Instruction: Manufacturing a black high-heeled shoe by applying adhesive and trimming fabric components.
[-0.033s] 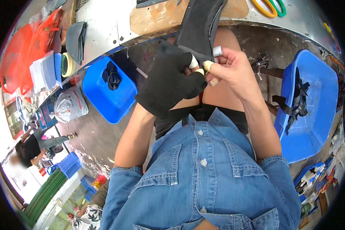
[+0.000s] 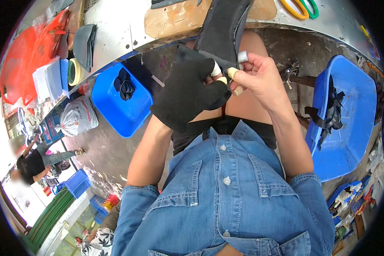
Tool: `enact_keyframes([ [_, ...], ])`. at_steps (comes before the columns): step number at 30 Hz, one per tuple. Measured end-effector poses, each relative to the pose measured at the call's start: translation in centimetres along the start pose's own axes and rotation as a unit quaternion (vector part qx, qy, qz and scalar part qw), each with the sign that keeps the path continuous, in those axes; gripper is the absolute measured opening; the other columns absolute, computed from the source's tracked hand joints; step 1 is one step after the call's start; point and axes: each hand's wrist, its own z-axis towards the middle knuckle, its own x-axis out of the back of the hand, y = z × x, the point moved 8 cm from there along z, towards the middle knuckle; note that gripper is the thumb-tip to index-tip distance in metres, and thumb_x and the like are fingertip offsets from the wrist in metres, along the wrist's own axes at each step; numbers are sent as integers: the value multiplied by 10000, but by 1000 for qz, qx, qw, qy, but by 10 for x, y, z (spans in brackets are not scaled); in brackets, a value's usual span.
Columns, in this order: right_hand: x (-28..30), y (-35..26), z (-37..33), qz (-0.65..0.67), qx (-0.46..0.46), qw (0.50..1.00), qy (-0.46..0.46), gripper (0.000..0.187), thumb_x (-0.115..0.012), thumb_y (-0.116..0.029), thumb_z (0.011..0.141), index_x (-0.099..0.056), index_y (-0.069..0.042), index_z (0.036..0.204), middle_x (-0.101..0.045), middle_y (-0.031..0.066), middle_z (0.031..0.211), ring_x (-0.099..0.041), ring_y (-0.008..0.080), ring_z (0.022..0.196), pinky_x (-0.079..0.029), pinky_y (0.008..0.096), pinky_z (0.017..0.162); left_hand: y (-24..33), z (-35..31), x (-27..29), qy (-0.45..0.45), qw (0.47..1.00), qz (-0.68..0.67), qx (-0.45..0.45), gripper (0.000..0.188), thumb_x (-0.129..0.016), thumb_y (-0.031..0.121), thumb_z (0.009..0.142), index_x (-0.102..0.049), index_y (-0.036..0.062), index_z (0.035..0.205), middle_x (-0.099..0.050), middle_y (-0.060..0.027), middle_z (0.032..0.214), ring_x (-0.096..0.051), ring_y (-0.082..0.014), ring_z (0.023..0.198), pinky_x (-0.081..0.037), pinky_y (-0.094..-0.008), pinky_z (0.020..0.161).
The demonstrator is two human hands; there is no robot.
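A long black piece of soft sheet material (image 2: 221,36), with a raised seam or folded edge along its right side, slopes from the table edge down to my hands. My left hand (image 2: 190,91) wears a black knit glove with the fingertips bare and wrapped in white and yellow tape. It is closed at the piece's lower end and hides part of it. Bare except for taped fingertips, my right hand (image 2: 260,79) pinches close beside the left one, at the piece's lower right edge. Whatever lies between the two sets of fingertips is too small to make out.
A worn tan board (image 2: 170,21) lies on the metal table (image 2: 109,32), with scissors (image 2: 301,9) to its right. Blue tubs stand left (image 2: 104,113) and right (image 2: 350,158), holding black pieces. Tape roll (image 2: 74,71) and red bag (image 2: 27,64) sit far left. Another person (image 2: 32,164) is in the background.
My hands stay in nearly the same place, with the black piece shifted only very slightly. The person in the background has moved a little.
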Motion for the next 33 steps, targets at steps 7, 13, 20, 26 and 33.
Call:
enact_keyframes([
  [7,4,7,5,-37,-9,999,7,182,-590,-8,785,-569,47,958,-616,74,782,-609,106,634,-510,226,547,-12,-6,4,-5,1000,7,-30,154,-681,102,713,-579,14,787,-519,-59,654,-491,-125,580,-399,-280,534],
  [13,9,-1,8,-51,-9,999,1,237,-580,-10,789,-544,51,1015,-624,95,837,-620,117,650,-514,223,561,16,0,7,-11,960,253,-121,204,-717,116,619,-582,56,759,-538,-75,801,-541,-222,717,-429,-336,608],
  [20,8,-35,-14,-69,76,994,25,315,-554,45,760,-496,53,1069,-624,111,871,-618,122,677,-515,232,567,38,9,34,133,954,175,-203,698,-753,127,539,-449,59,1163,-463,-160,1148,-518,-327,977,-455,-382,812],
  [26,1,-73,-16,-63,128,989,-37,384,-551,36,758,-458,26,1130,-618,92,888,-602,104,684,-512,219,563,50,4,40,148,972,2,-185,804,-756,58,545,-427,98,1277,-483,-149,1102,-539,-276,960,-453,-340,814],
  [33,-8,-77,-21,-21,206,978,-8,380,-560,40,815,-441,5,1175,-604,80,903,-585,93,726,-492,236,634,35,0,44,105,991,-49,-64,489,-762,68,616,-626,123,1082,-529,-67,813,-581,-173,753,-475,-289,664],
])
